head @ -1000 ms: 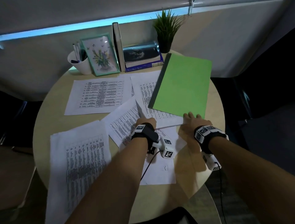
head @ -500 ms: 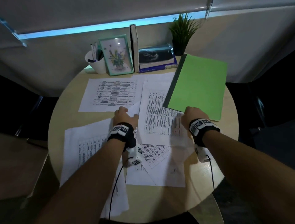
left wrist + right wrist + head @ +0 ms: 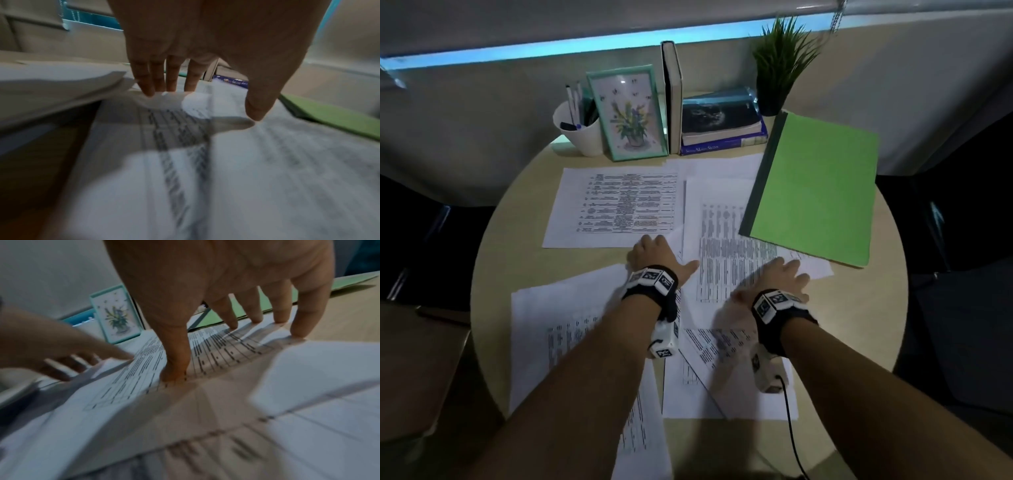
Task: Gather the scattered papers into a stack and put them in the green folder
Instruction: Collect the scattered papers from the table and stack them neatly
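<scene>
— White sheets are being drawn together now. The printed sheet is slid out from under the green folder compared with a second ago, when most of it was covered; only its far right corner is overlapped now.

— How are the hands placed?

— The right hand is laid on the sheet with fingers spread and straight; nothing is gripped, the paper is only pressed. The left hand is shifted to the left since then; its fingertips are set on the raised edge of a neighbouring sheet, the thumb on the printed sheet, and nothing is pinched.

— And the rest of the papers?

— A wide sheet is lying apart at the back, a long sheet at the near left, and two more under the forearms. All are on the round counter, overlapping loosely.

— So what is meant for the task?

— It is judged that gathering is only begun: one sheet is freed, no stack is formed, and the folder is lying closed at the right.
</scene>
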The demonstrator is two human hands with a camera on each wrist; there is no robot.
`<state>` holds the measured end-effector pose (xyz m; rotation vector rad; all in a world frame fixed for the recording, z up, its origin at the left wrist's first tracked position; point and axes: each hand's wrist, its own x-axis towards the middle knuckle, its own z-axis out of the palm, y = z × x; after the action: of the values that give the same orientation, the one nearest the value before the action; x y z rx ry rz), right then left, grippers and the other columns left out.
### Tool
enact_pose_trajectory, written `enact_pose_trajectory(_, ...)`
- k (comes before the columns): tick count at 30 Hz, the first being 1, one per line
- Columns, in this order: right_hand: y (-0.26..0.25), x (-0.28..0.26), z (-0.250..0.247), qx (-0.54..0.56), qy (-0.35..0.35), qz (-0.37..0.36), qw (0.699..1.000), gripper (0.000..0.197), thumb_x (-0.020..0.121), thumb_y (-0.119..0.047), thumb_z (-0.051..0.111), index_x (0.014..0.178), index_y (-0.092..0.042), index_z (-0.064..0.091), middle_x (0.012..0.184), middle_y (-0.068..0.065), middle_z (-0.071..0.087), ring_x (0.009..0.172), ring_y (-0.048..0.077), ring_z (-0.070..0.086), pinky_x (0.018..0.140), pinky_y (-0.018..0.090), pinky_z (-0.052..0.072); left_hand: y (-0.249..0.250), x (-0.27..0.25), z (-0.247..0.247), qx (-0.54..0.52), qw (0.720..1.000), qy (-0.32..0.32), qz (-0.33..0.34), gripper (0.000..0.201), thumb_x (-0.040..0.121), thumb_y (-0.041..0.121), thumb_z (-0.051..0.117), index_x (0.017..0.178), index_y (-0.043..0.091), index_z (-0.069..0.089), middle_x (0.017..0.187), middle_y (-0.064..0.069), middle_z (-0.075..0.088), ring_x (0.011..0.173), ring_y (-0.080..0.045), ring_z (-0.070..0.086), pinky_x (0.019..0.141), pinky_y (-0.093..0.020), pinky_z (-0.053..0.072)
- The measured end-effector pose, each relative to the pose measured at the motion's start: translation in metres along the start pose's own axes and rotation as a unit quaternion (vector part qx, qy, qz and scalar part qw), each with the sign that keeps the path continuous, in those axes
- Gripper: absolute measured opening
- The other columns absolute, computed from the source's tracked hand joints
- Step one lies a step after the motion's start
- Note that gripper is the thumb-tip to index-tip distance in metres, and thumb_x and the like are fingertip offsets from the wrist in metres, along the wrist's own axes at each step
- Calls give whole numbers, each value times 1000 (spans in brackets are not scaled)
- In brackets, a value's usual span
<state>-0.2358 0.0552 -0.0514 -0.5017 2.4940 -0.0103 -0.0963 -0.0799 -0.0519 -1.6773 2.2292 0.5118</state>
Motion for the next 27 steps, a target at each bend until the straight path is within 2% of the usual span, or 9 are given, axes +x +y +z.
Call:
enact_pose_trajectory(3,-5,-5,6,-1,-29,-34,999,102,64,-47,84,142,-21,22,155,12,9,139,39,15,103,56,33,12,-2,-10,-72,997,-12,-9,99,70,74,57,144,11,31,146,-15,34,131,-37,35,106,-51,34)
enact_pose_trajectory(6,0,-7,9,0,-27,-60,998,96,61,-48,85,136,-25,28,152,9,13,137,38,19,102,58,33,16,-1,-19,-181,980,-66,-39,105,74,68,62,150,10,19,150,-13,35,132,-35,40,107,-48,36)
enact_pose_trajectory(9,11,-8,9,-30,-21,-95,995,89,63,-49,82,133,-29,31,150,6,16,135,35,23,101,56,35,16,-1,-16,-193,978,-79,-29,108,72,66,66,152,12,17,147,-12,42,128,-34,47,105,-46,41)
enact_pose_trajectory(11,17,-9,10,-42,-16,-117,992,87,65,-49,81,134,-29,32,147,5,23,133,35,27,100,56,35,16,-3,-15,-173,982,-79,-19,93,73,59,71,143,9,36,121,-10,61,108,-32,59,94,-42,50)
enact_pose_trajectory(13,19,-13,8,-47,-6,-122,991,84,63,-47,83,130,-28,36,137,5,33,127,34,34,99,54,37,14,-3,-18,-180,978,-102,-32,73,75,47,76,126,2,51,92,-8,61,90,-30,60,84,-37,54)
enact_pose_trajectory(17,23,-15,-5,1,7,-85,996,90,63,-56,80,132,-20,35,132,8,40,122,34,42,100,51,39,14,-11,-39,-185,969,-160,-39,69,79,40,75,131,1,49,134,-15,54,117,-32,54,97,-37,47)
enact_pose_trajectory(20,28,-10,-20,92,-6,-47,995,100,63,-66,73,139,-16,31,137,11,41,122,37,47,100,52,42,9,-17,-58,-175,970,-165,-23,72,80,48,71,131,1,49,136,-14,51,120,-33,52,101,-40,44)
enact_pose_trajectory(23,33,-8,-28,149,-29,-52,987,97,64,-66,73,137,-13,35,134,13,49,118,36,52,96,46,47,2,-27,-74,-192,967,-167,13,99,62,59,80,140,11,41,139,-7,51,120,-32,53,102,-43,43)
enact_pose_trajectory(27,38,-25,-26,131,-78,-103,983,72,67,-65,73,113,-12,58,102,8,66,89,27,62,80,34,51,-20,-44,-80,-208,969,-135,16,75,73,48,77,133,12,52,131,-5,58,114,-28,57,99,-40,45)
